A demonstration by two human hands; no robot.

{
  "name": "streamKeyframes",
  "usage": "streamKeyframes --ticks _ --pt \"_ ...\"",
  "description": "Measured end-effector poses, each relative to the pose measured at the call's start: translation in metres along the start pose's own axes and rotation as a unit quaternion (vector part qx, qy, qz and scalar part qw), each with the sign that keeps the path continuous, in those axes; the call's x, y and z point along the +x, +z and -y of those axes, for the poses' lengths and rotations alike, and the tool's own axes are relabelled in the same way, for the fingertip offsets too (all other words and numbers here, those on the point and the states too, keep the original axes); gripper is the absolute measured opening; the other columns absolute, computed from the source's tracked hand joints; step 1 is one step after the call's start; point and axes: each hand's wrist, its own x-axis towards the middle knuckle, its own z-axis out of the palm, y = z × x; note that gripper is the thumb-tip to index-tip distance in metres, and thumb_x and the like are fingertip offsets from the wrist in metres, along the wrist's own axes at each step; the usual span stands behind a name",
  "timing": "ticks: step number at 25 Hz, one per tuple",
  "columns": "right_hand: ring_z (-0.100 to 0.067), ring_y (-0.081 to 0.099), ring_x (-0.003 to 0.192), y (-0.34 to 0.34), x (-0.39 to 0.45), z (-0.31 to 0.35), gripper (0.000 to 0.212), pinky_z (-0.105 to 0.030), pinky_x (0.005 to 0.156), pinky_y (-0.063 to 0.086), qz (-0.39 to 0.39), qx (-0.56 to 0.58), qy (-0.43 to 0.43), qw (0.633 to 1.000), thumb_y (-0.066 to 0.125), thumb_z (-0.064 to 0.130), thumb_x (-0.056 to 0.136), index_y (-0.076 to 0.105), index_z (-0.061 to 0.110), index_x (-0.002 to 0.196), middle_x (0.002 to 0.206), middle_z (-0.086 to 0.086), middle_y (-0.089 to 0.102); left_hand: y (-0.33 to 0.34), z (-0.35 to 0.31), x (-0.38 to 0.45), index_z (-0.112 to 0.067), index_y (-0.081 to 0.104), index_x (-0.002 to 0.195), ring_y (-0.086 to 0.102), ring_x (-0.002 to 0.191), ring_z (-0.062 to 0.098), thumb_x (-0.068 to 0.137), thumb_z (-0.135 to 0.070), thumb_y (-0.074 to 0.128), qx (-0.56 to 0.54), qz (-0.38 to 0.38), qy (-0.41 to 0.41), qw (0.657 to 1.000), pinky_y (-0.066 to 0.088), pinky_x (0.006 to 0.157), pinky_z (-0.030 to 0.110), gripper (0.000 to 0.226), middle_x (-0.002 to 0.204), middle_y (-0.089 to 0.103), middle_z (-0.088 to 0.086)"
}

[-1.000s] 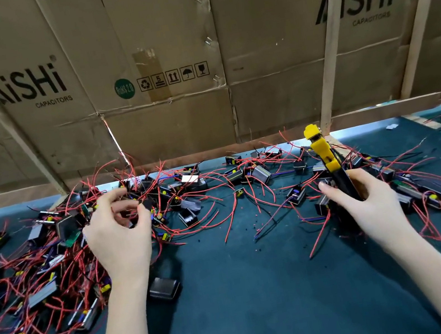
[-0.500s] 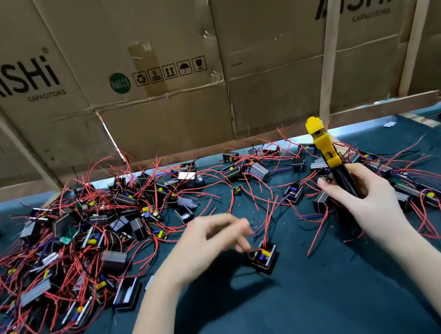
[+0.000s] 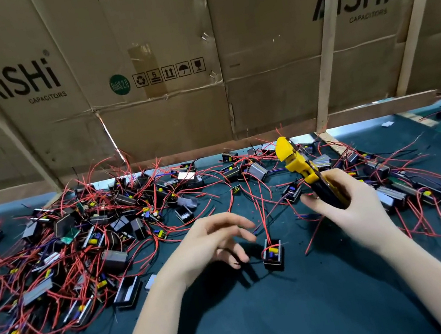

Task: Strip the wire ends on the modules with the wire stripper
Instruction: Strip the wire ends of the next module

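One small black module (image 3: 272, 255) with yellow and blue parts and red wires rising from it sits alone on the dark green mat, between my hands. My left hand (image 3: 212, 244) hovers just left of it, fingers spread and loosely bent, holding nothing. My right hand (image 3: 353, 209) grips the dark handles of a yellow wire stripper (image 3: 300, 164), whose yellow jaws point up and away, over the mat's far side. A big heap of similar modules (image 3: 84, 238) tangled in red wires lies at the left and along the back.
More modules with red and dark wires (image 3: 423, 187) lie to the right of my right hand. A cardboard wall (image 3: 174, 110) braced by wooden slats (image 3: 326, 54) stands right behind the mat. The dark green mat (image 3: 270, 320) stretches toward me between my forearms.
My left hand went from the left pile to the mat's middle, bringing one module with it. It then let go of the module and its fingers spread. The wire stripper tilted slightly left.
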Motion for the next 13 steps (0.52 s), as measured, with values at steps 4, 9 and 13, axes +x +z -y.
streamKeyframes --ticks 4,9,13 --pt "-0.012 0.062 0.079 -0.001 0.000 -0.001 0.020 -0.014 0.071 0.044 -0.002 0.012 0.005 1.000 0.078 0.031 0.078 0.065 0.032 0.092 0.081 0.008 0.068 0.012 -0.003 -0.006 -0.017 0.076 0.107 0.067 0.093 0.011 0.087 -0.014 0.073 0.205 0.080 0.129 0.967 0.051 0.079 0.024 0.020 0.103 0.074 0.000" --pt "-0.003 0.062 0.078 -0.002 0.001 -0.002 0.024 -0.012 0.070 0.042 -0.032 -0.054 0.005 0.998 0.080 0.037 0.075 0.062 0.035 0.091 0.082 0.017 0.067 0.022 -0.001 -0.005 -0.019 0.079 0.094 0.064 0.061 0.006 0.091 -0.023 0.069 0.265 0.019 0.120 0.956 0.051 0.062 0.027 0.011 0.071 0.074 -0.004" --pt "-0.020 0.061 0.086 0.001 0.000 -0.010 0.042 -0.038 0.077 0.045 -0.085 -0.303 -0.016 0.949 0.077 0.049 0.072 0.061 0.022 0.099 0.090 0.005 0.064 0.019 0.002 0.000 -0.023 0.072 0.090 0.055 0.052 0.000 0.096 -0.025 0.062 0.398 -0.132 0.164 0.893 0.046 0.062 0.025 0.012 0.056 0.068 -0.013"
